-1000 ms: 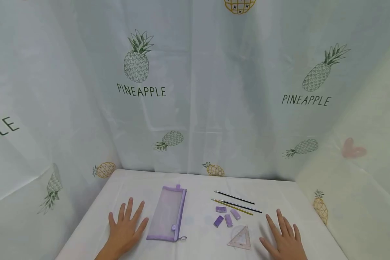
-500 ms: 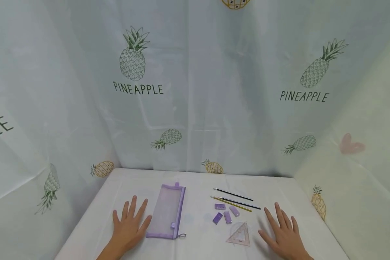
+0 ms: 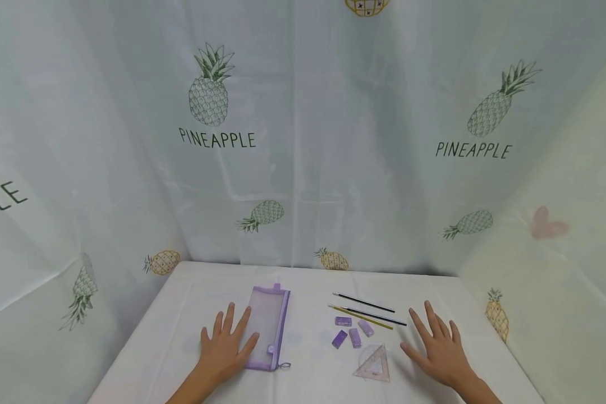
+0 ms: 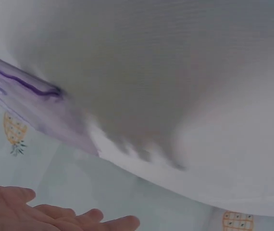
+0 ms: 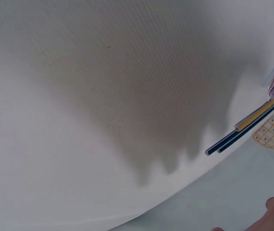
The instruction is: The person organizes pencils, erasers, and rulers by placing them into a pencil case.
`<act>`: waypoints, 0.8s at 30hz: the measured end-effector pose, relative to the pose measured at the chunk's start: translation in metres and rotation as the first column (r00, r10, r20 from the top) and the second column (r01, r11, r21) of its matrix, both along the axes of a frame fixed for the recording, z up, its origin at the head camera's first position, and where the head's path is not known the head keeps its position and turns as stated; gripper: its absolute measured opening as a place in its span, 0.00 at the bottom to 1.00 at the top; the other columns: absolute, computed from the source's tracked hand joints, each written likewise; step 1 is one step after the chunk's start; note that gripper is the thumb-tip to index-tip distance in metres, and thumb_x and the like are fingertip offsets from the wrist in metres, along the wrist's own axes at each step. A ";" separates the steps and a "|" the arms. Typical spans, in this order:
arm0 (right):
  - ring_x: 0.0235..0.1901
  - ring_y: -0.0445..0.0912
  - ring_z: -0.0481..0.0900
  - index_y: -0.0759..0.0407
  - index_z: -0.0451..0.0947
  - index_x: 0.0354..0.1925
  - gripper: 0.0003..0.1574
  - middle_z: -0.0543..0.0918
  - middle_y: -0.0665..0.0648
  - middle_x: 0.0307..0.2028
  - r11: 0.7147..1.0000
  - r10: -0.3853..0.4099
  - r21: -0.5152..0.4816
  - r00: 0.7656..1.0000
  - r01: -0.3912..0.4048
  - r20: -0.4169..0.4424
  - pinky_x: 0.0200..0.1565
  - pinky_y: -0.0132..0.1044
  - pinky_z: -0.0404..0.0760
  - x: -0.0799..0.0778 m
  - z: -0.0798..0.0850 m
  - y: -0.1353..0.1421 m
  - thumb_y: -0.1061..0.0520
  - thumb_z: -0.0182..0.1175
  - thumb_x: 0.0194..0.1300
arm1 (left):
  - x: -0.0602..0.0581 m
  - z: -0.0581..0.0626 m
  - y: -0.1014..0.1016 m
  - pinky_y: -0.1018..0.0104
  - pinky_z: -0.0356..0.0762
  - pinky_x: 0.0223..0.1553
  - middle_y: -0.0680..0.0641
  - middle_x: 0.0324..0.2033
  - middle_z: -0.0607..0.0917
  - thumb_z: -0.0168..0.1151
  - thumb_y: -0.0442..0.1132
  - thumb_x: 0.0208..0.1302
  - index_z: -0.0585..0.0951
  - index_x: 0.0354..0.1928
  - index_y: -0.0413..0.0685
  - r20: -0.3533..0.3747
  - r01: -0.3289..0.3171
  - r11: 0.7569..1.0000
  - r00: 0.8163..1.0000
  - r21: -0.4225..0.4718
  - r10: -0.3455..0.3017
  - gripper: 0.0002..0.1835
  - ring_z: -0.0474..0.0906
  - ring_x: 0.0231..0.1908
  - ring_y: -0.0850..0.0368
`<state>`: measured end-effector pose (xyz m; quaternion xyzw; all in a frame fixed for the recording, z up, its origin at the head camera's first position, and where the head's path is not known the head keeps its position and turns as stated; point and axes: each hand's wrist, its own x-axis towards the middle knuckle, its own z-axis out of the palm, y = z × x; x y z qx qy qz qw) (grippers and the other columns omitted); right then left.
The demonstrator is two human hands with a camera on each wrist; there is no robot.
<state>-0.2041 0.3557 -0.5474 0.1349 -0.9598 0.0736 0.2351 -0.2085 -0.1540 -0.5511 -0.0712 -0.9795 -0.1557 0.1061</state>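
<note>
Hovering, my left fingers spread wide, holding nothing — they partly hide the left edge of the purple pouch lying on the counter. My right fingers, also splayed and unladen, hang near the triangle ruler, pencils and erasers.

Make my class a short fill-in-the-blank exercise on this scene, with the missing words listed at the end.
1. The left hand and right hand hold nothing; the pouch lies nearer the ____ one.
2. On the table are ____ small purple erasers.
3. One pencil is yellow, and the other ____ are dark.
4. The set square has the shape of a ____.

Missing words: left; four; two; triangle.
</note>
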 end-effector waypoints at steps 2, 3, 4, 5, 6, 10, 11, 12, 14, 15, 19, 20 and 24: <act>0.63 0.64 0.64 0.48 0.60 0.75 0.52 0.46 0.62 0.79 1.000 0.000 -0.008 1.000 0.000 0.008 0.60 0.72 0.53 -0.003 -0.001 0.000 0.32 0.63 0.59 | -0.001 -0.002 0.006 0.17 0.51 0.59 0.37 0.76 0.54 0.41 0.70 0.70 0.58 0.76 0.63 0.006 0.007 1.000 1.000 0.002 -0.007 0.38 0.53 0.72 0.28; 0.63 0.64 0.64 0.49 0.60 0.74 0.52 0.47 0.63 0.79 1.000 -0.003 -0.011 1.000 0.004 0.010 0.60 0.72 0.53 -0.004 -0.002 0.000 0.32 0.63 0.59 | -0.001 -0.003 0.009 0.17 0.52 0.58 0.37 0.76 0.55 0.41 0.70 0.69 0.59 0.76 0.63 0.008 0.011 1.000 1.000 0.005 -0.011 0.38 0.54 0.72 0.28; 0.63 0.64 0.64 0.49 0.60 0.74 0.52 0.47 0.63 0.79 1.000 -0.008 -0.016 1.000 0.008 0.014 0.60 0.72 0.53 -0.006 -0.002 0.001 0.32 0.63 0.59 | -0.002 -0.004 0.013 0.17 0.53 0.58 0.36 0.76 0.56 0.41 0.70 0.69 0.60 0.76 0.62 0.007 0.015 1.000 1.000 0.009 -0.015 0.38 0.55 0.71 0.27; 0.63 0.64 0.65 0.49 0.60 0.74 0.52 0.47 0.63 0.78 1.000 -0.011 -0.027 1.000 0.011 0.016 0.60 0.72 0.53 -0.008 -0.002 0.001 0.33 0.64 0.59 | -0.002 -0.005 0.016 0.17 0.54 0.57 0.36 0.76 0.56 0.42 0.70 0.69 0.61 0.76 0.62 0.011 0.017 1.000 1.000 0.012 -0.017 0.38 0.56 0.71 0.27; 0.63 0.64 0.65 0.50 0.60 0.74 0.52 0.48 0.64 0.78 0.999 -0.013 -0.037 1.000 0.014 0.020 0.60 0.72 0.53 -0.010 -0.002 0.001 0.33 0.64 0.58 | -0.002 -0.005 0.020 0.17 0.55 0.56 0.36 0.75 0.57 0.42 0.70 0.69 0.62 0.75 0.61 0.017 0.018 1.000 1.000 0.017 -0.019 0.38 0.57 0.70 0.26; 0.62 0.69 0.67 0.49 0.57 0.76 0.56 0.48 0.66 0.78 0.996 0.014 -0.090 0.999 -0.010 0.042 0.59 0.73 0.54 -0.020 -0.001 0.002 0.34 0.67 0.56 | -0.002 -0.009 0.035 0.17 0.60 0.51 0.35 0.75 0.58 0.40 0.71 0.69 0.63 0.75 0.60 0.076 -0.001 1.000 0.997 0.009 0.000 0.39 0.61 0.67 0.23; 0.62 0.70 0.67 0.49 0.56 0.76 0.57 0.47 0.67 0.78 0.995 0.023 -0.102 0.998 -0.018 0.051 0.59 0.73 0.54 -0.023 -0.001 0.002 0.35 0.68 0.56 | -0.002 -0.010 0.038 0.17 0.61 0.50 0.34 0.75 0.58 0.40 0.72 0.68 0.63 0.75 0.61 0.095 -0.011 1.000 0.995 0.002 0.011 0.39 0.61 0.66 0.23; 0.62 0.71 0.67 0.48 0.54 0.77 0.59 0.47 0.67 0.78 0.994 0.031 -0.109 0.998 -0.024 0.063 0.59 0.73 0.55 -0.025 0.000 0.002 0.35 0.68 0.56 | -0.002 -0.011 0.042 0.17 0.62 0.49 0.34 0.74 0.58 0.40 0.73 0.68 0.63 0.74 0.60 0.109 -0.021 1.000 0.994 -0.005 0.021 0.40 0.61 0.66 0.22; 0.62 0.73 0.67 0.47 0.51 0.78 0.60 0.46 0.67 0.78 0.992 0.043 -0.120 0.996 -0.032 0.084 0.59 0.74 0.55 -0.030 0.001 0.002 0.35 0.68 0.56 | -0.001 -0.013 0.047 0.17 0.64 0.47 0.33 0.74 0.58 0.40 0.75 0.66 0.64 0.74 0.60 0.127 -0.041 0.999 0.991 -0.023 0.043 0.42 0.62 0.65 0.22; 0.63 0.73 0.66 0.46 0.50 0.78 0.60 0.46 0.68 0.77 0.992 0.042 -0.121 0.995 -0.030 0.096 0.59 0.74 0.56 -0.032 0.002 0.002 0.35 0.68 0.56 | -0.001 -0.014 0.049 0.18 0.64 0.46 0.33 0.74 0.58 0.39 0.76 0.65 0.64 0.74 0.60 0.135 -0.051 0.998 0.989 -0.029 0.054 0.43 0.62 0.65 0.22; 0.62 0.75 0.68 0.49 0.51 0.78 0.61 0.50 0.72 0.76 0.991 0.037 -0.132 0.994 -0.024 0.103 0.56 0.75 0.59 -0.041 0.002 0.004 0.35 0.68 0.56 | 0.000 -0.015 0.053 0.18 0.65 0.45 0.34 0.74 0.58 0.41 0.77 0.62 0.65 0.73 0.60 0.153 -0.073 0.996 0.985 -0.050 0.080 0.45 0.63 0.65 0.22; 0.61 0.75 0.68 0.51 0.51 0.77 0.61 0.51 0.72 0.75 0.990 0.034 -0.138 0.994 -0.020 0.102 0.56 0.75 0.60 -0.044 0.001 0.005 0.35 0.69 0.56 | 0.000 -0.014 0.054 0.18 0.65 0.44 0.34 0.74 0.58 0.42 0.77 0.62 0.65 0.73 0.60 0.158 -0.077 0.996 0.984 -0.052 0.085 0.44 0.63 0.64 0.23; 0.59 0.76 0.70 0.58 0.55 0.75 0.59 0.55 0.75 0.73 0.987 0.015 -0.161 0.995 0.002 0.100 0.53 0.75 0.62 -0.054 -0.001 0.010 0.37 0.69 0.55 | 0.000 -0.011 0.056 0.20 0.68 0.39 0.33 0.74 0.58 0.47 0.76 0.61 0.66 0.73 0.59 0.192 -0.096 0.994 0.976 -0.043 0.103 0.45 0.66 0.61 0.25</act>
